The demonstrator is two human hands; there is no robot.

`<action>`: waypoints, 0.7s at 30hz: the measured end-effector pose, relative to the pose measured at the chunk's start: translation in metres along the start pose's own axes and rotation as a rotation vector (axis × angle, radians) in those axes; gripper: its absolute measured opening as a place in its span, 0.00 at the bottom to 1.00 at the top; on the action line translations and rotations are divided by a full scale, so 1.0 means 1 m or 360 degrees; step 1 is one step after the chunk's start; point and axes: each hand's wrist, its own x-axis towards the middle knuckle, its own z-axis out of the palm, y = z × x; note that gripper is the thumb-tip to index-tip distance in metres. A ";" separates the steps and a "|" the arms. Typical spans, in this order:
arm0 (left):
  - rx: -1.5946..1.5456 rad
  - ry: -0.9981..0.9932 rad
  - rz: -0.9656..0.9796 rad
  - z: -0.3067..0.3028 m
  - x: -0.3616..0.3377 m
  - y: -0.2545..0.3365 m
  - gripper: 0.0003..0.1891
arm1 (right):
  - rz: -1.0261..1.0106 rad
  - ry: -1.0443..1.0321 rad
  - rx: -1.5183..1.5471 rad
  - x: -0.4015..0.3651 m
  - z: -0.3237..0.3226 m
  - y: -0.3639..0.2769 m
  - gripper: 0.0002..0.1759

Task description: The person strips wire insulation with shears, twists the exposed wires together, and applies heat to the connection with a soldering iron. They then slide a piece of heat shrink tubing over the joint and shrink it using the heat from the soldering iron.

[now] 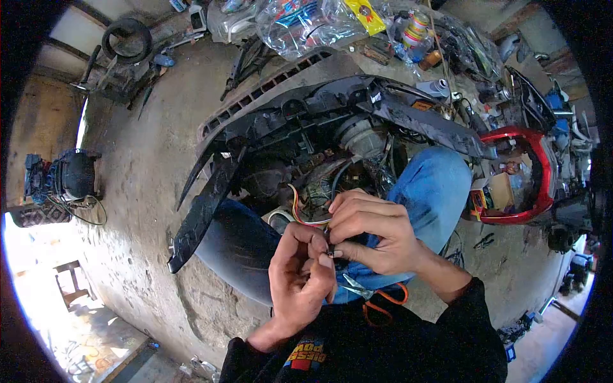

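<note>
My left hand (300, 274) and my right hand (377, 230) meet over my lap, fingers closed in a pinch. Between their fingertips is a small dark piece (330, 253), mostly hidden; I cannot tell its kind. Red, yellow and white wires (295, 205) come out of the car-part assembly ahead and run in under my fingers. Scissors (387, 295) with orange handles lie on my lap just below the hands, blades pointing up and left. A large black vehicle bumper (313, 102) curves around in front of my knees.
To the right stands a red frame-like panel (546, 172) beside a cardboard box (501, 190). Clear plastic bags (287, 29), cans and bottles crowd the far side. A black machine (78, 175) with a cable sits at left, and a tire (126, 39) leans at upper left.
</note>
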 end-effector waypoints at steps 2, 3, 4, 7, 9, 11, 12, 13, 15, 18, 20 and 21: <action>0.0097 0.0065 -0.0004 0.004 0.000 0.000 0.05 | 0.0024 0.0002 0.0040 -0.002 0.000 0.002 0.10; 0.0146 0.0095 -0.0005 0.005 0.001 0.000 0.05 | 0.0035 0.0006 0.0059 -0.003 -0.001 0.003 0.10; 0.0222 0.0096 0.0029 0.004 0.001 -0.002 0.05 | 0.0028 0.0012 0.0065 -0.004 0.000 0.004 0.10; 0.0409 0.0104 0.0124 0.002 0.003 -0.008 0.07 | 0.0014 0.0037 0.0100 -0.004 0.000 0.007 0.10; 0.0476 0.0106 0.0174 0.004 0.005 -0.008 0.08 | 0.0013 0.0062 0.0137 -0.005 0.000 0.008 0.10; 0.0592 0.0053 0.0279 0.003 0.007 -0.009 0.08 | -0.0018 0.0082 0.0156 -0.004 -0.001 0.009 0.10; 0.0650 0.0028 0.0329 0.002 0.008 -0.010 0.08 | -0.0032 0.0091 0.0168 -0.005 -0.002 0.010 0.10; 0.0714 0.0023 0.0393 0.002 0.010 -0.011 0.08 | -0.0011 0.0102 0.0158 -0.005 -0.001 0.009 0.09; 0.0838 0.0012 0.0535 0.002 0.016 -0.013 0.09 | 0.0019 0.0120 0.0132 -0.005 -0.002 0.009 0.08; 0.0769 -0.0051 0.0428 -0.004 0.019 -0.014 0.09 | 0.0045 0.0130 0.0146 -0.008 -0.002 0.009 0.08; 0.0620 -0.0011 0.0291 -0.006 0.022 -0.015 0.08 | 0.0037 0.0085 0.0155 -0.009 -0.003 0.006 0.08; 0.0546 0.0010 0.0223 -0.007 0.022 -0.014 0.08 | 0.0033 0.0061 0.0160 -0.009 -0.003 0.003 0.08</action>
